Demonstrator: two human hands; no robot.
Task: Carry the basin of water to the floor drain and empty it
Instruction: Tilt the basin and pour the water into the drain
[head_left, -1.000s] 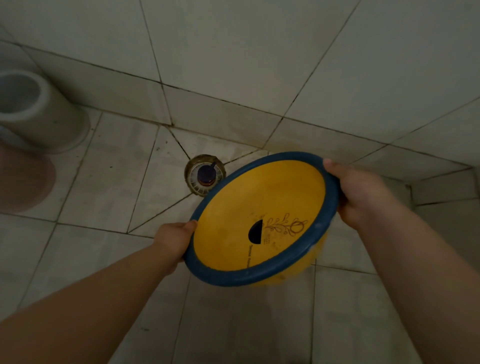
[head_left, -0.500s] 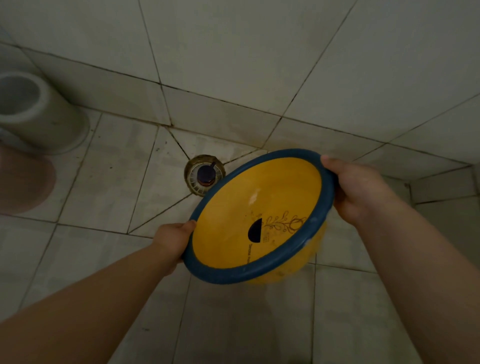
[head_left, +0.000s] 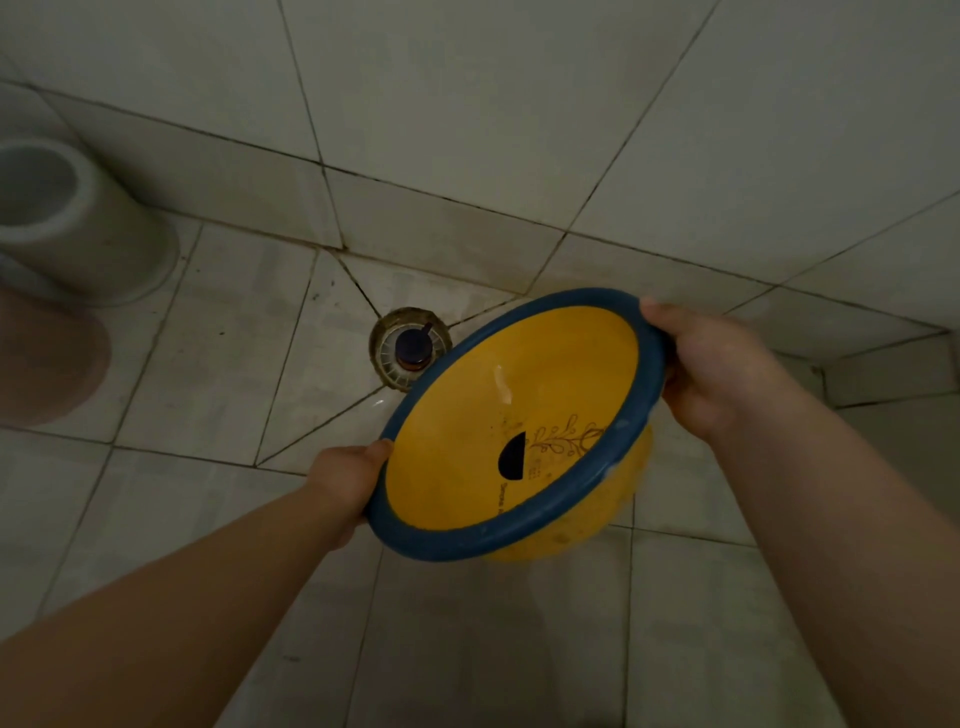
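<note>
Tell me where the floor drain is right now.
In the head view the floor drain sits at centre-left, in the floor where it meets the tiled wall, just up-left of the tilted basin rim.

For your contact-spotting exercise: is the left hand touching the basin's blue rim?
Touching. The head view shows the left hand with its thumb pressed against the blue rim of the tilted basin, no gap between them.

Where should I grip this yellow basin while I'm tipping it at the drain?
Probably the blue rim, at opposite sides, as the left hand and right hand do now. The basin is round and tilted toward the floor drain; its rolled rim gives fingers a lip.
</note>
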